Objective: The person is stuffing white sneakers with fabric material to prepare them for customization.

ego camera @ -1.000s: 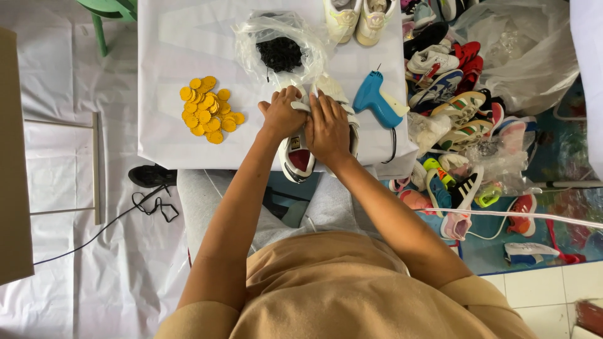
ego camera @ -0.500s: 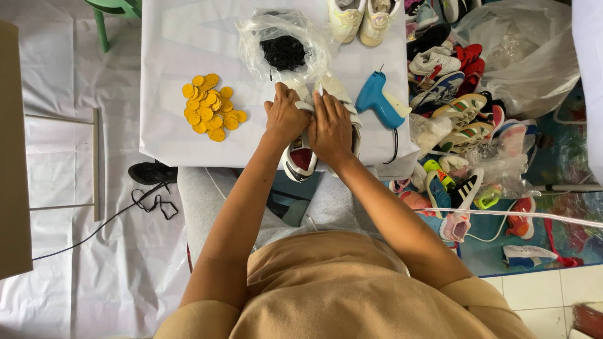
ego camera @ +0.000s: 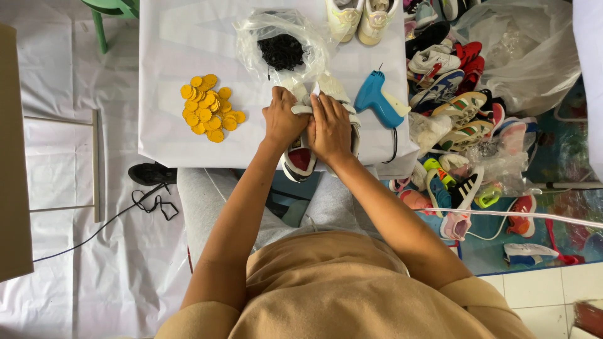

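White-covered table (ego camera: pixel 176 135) — at its near edge my left hand (ego camera: pixel 284 120) and right hand (ego camera: pixel 331 127) both clasp a white shoe (ego camera: pixel 300 160), yellow discs (ego camera: pixel 209 108) left, blue glue gun (ego camera: pixel 379 100) right.

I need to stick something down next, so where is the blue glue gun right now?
In the head view the blue glue gun lies on the white table, just to the right of the right hand and the shoe it presses.

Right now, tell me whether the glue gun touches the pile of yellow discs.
Apart. The head view shows bare white table between the glue gun and the yellow discs.
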